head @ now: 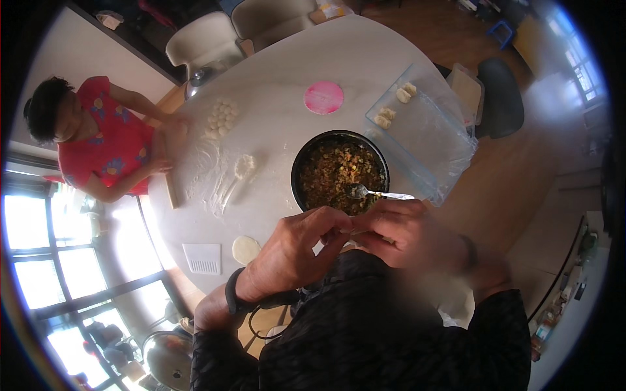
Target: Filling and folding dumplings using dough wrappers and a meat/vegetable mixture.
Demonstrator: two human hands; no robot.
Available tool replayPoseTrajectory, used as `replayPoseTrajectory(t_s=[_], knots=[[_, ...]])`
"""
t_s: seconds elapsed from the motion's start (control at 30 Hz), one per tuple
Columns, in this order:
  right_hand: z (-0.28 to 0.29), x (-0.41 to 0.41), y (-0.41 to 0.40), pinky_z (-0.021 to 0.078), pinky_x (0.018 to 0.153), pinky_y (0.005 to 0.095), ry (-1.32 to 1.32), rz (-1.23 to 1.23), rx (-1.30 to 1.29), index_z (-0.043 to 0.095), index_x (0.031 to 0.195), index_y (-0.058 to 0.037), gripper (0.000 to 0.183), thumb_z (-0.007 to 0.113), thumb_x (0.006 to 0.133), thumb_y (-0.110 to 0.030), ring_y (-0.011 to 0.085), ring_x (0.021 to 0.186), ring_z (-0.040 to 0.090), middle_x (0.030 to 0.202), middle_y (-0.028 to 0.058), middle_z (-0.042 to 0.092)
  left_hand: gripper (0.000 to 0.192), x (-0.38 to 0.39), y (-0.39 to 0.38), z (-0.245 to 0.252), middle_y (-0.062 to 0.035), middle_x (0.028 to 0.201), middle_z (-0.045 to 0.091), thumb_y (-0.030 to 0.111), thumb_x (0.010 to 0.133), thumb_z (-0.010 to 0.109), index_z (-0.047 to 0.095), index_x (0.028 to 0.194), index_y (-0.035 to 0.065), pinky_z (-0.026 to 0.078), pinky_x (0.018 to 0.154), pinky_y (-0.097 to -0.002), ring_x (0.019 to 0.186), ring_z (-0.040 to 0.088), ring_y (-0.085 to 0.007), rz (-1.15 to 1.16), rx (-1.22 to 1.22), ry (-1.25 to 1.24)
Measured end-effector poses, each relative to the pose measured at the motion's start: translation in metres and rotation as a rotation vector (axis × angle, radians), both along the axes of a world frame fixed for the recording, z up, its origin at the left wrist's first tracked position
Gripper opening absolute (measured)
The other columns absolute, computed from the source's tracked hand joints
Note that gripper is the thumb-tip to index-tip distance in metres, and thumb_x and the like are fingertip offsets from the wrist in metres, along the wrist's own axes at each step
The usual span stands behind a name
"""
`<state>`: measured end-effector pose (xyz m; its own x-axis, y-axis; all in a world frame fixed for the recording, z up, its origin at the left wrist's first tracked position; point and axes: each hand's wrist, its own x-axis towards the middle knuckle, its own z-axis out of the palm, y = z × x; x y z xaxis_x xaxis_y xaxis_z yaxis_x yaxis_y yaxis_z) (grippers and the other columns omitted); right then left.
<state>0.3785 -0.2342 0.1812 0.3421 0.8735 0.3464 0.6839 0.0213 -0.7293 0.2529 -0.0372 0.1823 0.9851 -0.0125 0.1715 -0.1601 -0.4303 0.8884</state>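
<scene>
My left hand (298,247) and my right hand (398,234) meet at the table's near edge, fingertips pinched on a small piece of dough, mostly hidden by the fingers. Just beyond them stands a dark round bowl (295,168) of chopped filling (337,166), with a metal spoon (359,191) resting in it, its handle over the right rim. A flat round dough wrapper (246,250) lies left of my left hand. Beyond the bowl to the right, several filled dumplings (385,118) sit in a clear tray (425,141) with plastic film. A pink round mat (324,97) lies behind the bowl.
A co-worker (105,141) in a red patterned top stands at the table's left side, hands by a rolling pin (171,190). Small dough pieces (222,119) and a floured patch (210,171) are nearby. A white slotted scraper (202,258) lies at the near left; chairs (203,44) stand beyond.
</scene>
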Motion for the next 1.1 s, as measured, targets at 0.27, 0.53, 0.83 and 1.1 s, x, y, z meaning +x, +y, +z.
replayPoseTrajectory(t_s=[0.27, 0.53, 0.83, 1.1], knots=[[-0.003, -0.001, -0.001, 0.0538, 0.057, 0.0375, -0.027, 0.006, 0.103, 0.067, 0.094, -0.0019, 0.019, 0.079, 0.081, 0.004, 0.0274, 0.068, 0.068, 0.08, 0.0106, 0.064, 0.034, 0.0, -0.005, 0.005, -0.0126, 0.1, 0.072, -0.005, 0.087, 0.075, 0.061, 0.117, 0.0027, 0.059, 0.074, -0.034, 0.089, 0.075, -0.0251, -0.006, -0.117, 0.091], [-0.014, -0.004, -0.003, 0.0544, 0.058, 0.0364, -0.079, -0.084, 0.205, 0.07, 0.098, -0.0024, 0.021, 0.08, 0.08, 0.001, 0.0262, 0.065, 0.064, 0.08, 0.0079, 0.063, 0.07, 0.007, -0.024, -0.015, -0.0072, 0.123, 0.068, 0.001, 0.088, 0.079, 0.05, 0.15, 0.0006, 0.055, 0.094, -0.0316, 0.108, 0.065, -0.0129, -0.101, -0.728, 0.43], [0.007, -0.006, -0.005, 0.0554, 0.069, 0.0364, -0.266, -0.103, 0.093, 0.073, 0.117, -0.0031, 0.035, 0.08, 0.083, -0.003, 0.0246, 0.081, 0.064, 0.096, 0.0073, 0.065, 0.048, 0.009, -0.015, -0.013, -0.0089, 0.117, 0.071, 0.002, 0.092, 0.073, 0.059, 0.138, -0.0033, 0.058, 0.086, -0.0288, 0.103, 0.068, -0.0118, -0.119, -0.591, 0.354], [0.005, -0.003, -0.006, 0.052, 0.07, 0.0347, 0.013, 0.033, 0.108, 0.072, 0.116, -0.0022, 0.031, 0.075, 0.085, 0.001, 0.0227, 0.081, 0.063, 0.093, 0.0076, 0.065, 0.034, 0.005, -0.021, -0.004, -0.0072, 0.109, 0.072, 0.005, 0.094, 0.073, 0.065, 0.126, -0.003, 0.06, 0.078, -0.0267, 0.093, 0.07, -0.0111, -0.155, -0.702, 0.509]])
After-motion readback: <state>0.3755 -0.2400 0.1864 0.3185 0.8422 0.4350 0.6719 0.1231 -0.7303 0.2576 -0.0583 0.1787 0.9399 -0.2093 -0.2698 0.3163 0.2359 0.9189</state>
